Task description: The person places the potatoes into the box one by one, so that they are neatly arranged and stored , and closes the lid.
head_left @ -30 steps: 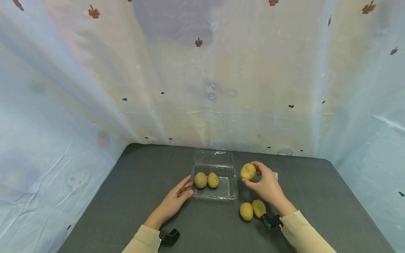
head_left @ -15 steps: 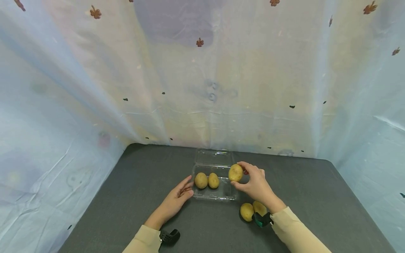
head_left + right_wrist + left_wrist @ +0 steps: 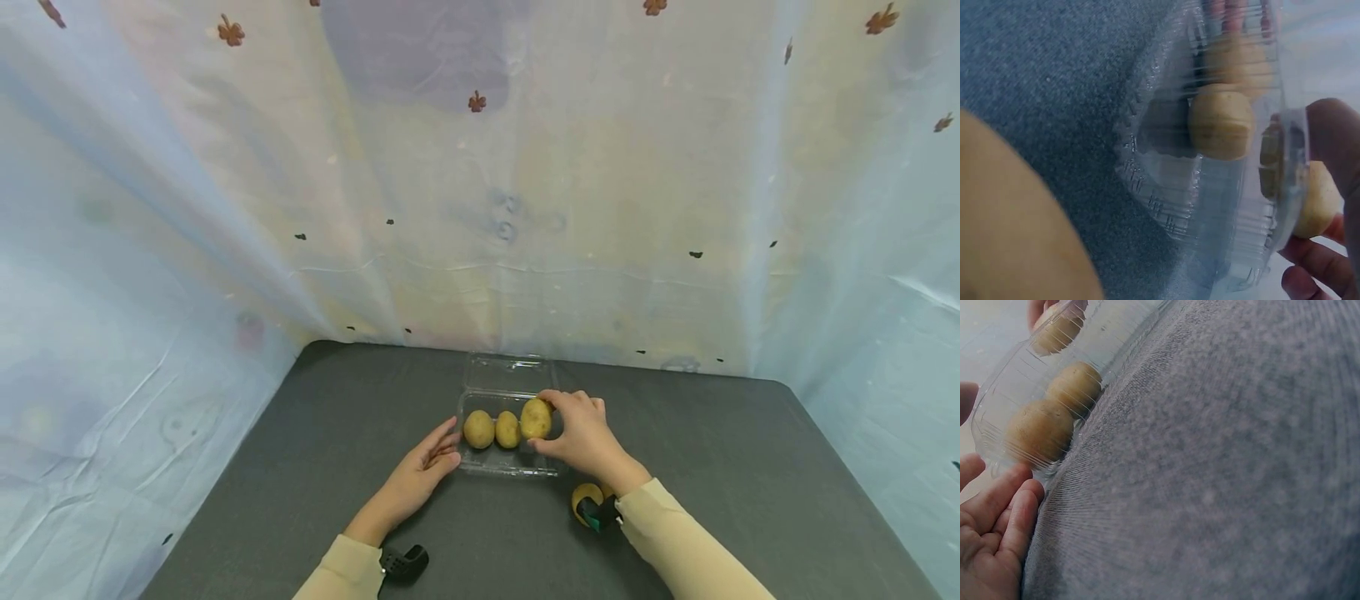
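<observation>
A clear plastic clamshell container (image 3: 517,469) stands with its lid folded back on the dark table. Two potatoes, a rounder one (image 3: 478,429) and a smaller one (image 3: 507,430), lie side by side in its left half. My right hand (image 3: 583,435) pinches a third potato (image 3: 536,418) between thumb and fingers, over the right half of the container; in the right wrist view this potato (image 3: 1319,200) shows at rim height. My left hand (image 3: 420,471) has its relaxed fingers right at the container's left wall; the left wrist view shows its fingertips (image 3: 1021,472) beside that wall.
Another potato (image 3: 587,502) lies on the table in front of the container, mostly behind the right wrist's black strap (image 3: 598,512), with a further one almost hidden there. A patterned plastic curtain (image 3: 480,250) rises behind the dark table (image 3: 360,383) and along both sides.
My right hand has carried the potato leftward, from beside the container to over its right half. The left hand stays at the left wall.
</observation>
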`<state>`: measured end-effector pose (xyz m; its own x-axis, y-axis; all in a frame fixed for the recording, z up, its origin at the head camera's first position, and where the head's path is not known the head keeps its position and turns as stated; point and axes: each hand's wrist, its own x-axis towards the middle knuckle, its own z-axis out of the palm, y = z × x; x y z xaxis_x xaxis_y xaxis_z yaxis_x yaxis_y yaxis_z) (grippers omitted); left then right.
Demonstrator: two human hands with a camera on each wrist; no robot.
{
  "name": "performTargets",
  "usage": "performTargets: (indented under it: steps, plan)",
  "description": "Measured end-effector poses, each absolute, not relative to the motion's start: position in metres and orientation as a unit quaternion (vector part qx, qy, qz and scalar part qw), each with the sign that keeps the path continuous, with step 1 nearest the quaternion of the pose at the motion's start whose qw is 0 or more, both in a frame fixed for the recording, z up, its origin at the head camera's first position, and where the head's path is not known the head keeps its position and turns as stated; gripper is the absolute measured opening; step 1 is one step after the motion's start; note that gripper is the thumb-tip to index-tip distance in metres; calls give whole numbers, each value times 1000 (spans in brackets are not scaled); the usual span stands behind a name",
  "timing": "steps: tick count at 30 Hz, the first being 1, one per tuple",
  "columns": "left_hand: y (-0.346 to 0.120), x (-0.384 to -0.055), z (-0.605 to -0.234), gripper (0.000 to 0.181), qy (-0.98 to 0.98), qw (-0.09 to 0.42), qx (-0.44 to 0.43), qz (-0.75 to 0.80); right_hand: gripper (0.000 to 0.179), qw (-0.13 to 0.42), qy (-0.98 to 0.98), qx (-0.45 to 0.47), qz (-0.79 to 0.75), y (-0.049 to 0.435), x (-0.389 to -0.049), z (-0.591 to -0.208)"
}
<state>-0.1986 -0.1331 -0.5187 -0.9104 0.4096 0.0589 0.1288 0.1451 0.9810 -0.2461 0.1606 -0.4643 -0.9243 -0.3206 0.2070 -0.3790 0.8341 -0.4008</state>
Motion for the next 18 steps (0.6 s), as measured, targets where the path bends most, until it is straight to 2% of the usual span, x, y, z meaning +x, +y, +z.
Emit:
performTargets:
  steps: [6,18]
  plan:
    - [-133,-193,-504,63,746,122,183,629,67,53,-960,170,214,159,-248,-468]
    - [-133,-194,-505,63,742,124,179,634,68,41,-966,157,201,156,-251,-474]
